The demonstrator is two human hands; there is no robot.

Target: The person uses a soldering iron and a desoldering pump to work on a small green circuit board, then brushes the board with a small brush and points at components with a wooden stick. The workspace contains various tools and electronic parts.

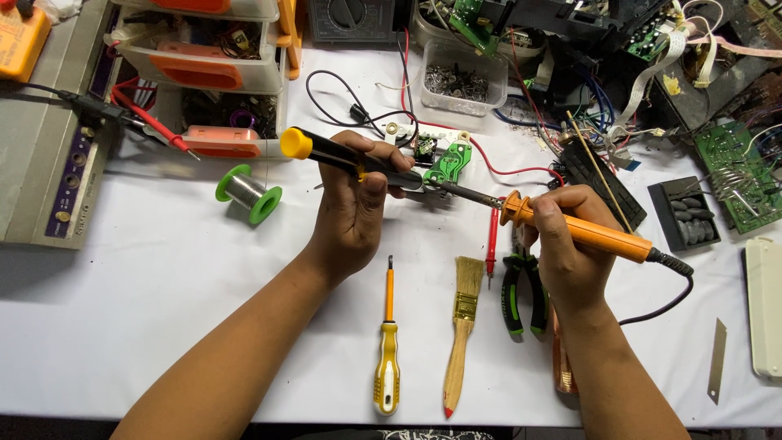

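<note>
Solder wire on a green spool point(248, 194) lies on the white table point(163, 326) at the left, well apart from the hands, with stacked clear parts drawers point(204, 65) beyond it at the far left. Next comes the left hand point(354, 208), closed around a black desoldering pump point(350, 160) with a yellow plunger knob, its nozzle end aimed right at a small green circuit board point(446, 163) just beyond the fingers; whether that board is pinched by the same hand or rests on the table is hard to tell from here. Near the table's front edge lie a yellow screwdriver point(388, 358), a wooden brush point(463, 326) and green-handled pliers point(521, 289), all untouched. To the right, the right hand point(570, 253) grips an orange soldering iron point(582, 232) like a pen, the tip meeting the pump's nozzle at or just beside the board's near edge. The step in hand looks like desoldering, with heat on a joint and the pump held ready. The next move calls for a steady tip until the solder flows, the nozzle kept tight on the joint, then the pump's release. A cord point(676, 285) trails off right, towards more boards point(733, 171) at the far right.
</note>
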